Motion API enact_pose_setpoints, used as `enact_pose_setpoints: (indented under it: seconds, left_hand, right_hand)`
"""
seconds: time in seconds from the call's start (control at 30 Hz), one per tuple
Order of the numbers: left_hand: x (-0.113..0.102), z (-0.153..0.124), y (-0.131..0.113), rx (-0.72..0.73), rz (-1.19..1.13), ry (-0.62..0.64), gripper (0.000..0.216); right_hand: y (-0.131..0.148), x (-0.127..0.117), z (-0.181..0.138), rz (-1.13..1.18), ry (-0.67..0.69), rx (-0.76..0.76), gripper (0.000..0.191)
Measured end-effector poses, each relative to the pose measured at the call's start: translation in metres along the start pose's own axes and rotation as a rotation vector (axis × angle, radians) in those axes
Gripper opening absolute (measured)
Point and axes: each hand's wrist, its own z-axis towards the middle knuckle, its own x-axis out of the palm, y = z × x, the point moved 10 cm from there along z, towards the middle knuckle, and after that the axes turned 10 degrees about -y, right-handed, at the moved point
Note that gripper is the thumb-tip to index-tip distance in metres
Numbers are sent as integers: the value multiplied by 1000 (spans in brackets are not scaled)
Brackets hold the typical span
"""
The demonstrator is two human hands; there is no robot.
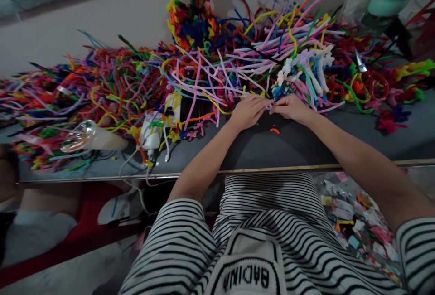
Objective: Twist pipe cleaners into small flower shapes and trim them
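Observation:
My left hand (249, 110) and my right hand (291, 107) meet at the near edge of a big heap of coloured pipe cleaners (204, 66). Both hands have their fingers curled together, pinching something small between them that I cannot make out. Just beyond the fingertips lies a twisted bundle of white, blue and lilac pipe cleaners (304, 70). A short orange piece (274, 130) lies on the grey table (258, 150) right below my hands.
A white charger with cables (151, 134) and a clear plastic item (81, 136) lie at the left. Pliers (360, 62) rest in the heap at the right. Coloured scraps (356, 222) cover the floor at the right. Another person's leg (44, 197) shows at lower left.

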Motion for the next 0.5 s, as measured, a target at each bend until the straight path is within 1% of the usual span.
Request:
enact_pose_setpoints:
  seconds: [0.03, 0.1, 0.2, 0.33, 0.4, 0.43, 0.5]
  left_hand:
    - [1, 0, -1, 39, 27, 9, 34]
    - [2, -1, -3, 88, 77, 20, 33]
    - [-1, -3, -7, 131, 150, 10, 31]
    - [-6, -8, -18, 200, 247, -12, 29]
    - [-4, -9, -23, 232, 255, 5, 32]
    - [-3, -8, -24, 229, 241, 22, 34]
    - [1, -6, -22, 176, 176, 59, 37]
  right_hand:
    - [-3, 2, 0, 55, 28, 43, 26]
    - [-3, 7, 0, 124, 74, 79, 28]
    - [1, 14, -3, 158, 169, 73, 32]
    - [6, 27, -15, 190, 379, 67, 40]
    - [8, 31, -20, 167, 448, 60, 42]
    - [9, 31, -21, 135, 453, 52, 41]
    - [11, 28, -19, 35, 394, 14, 37]
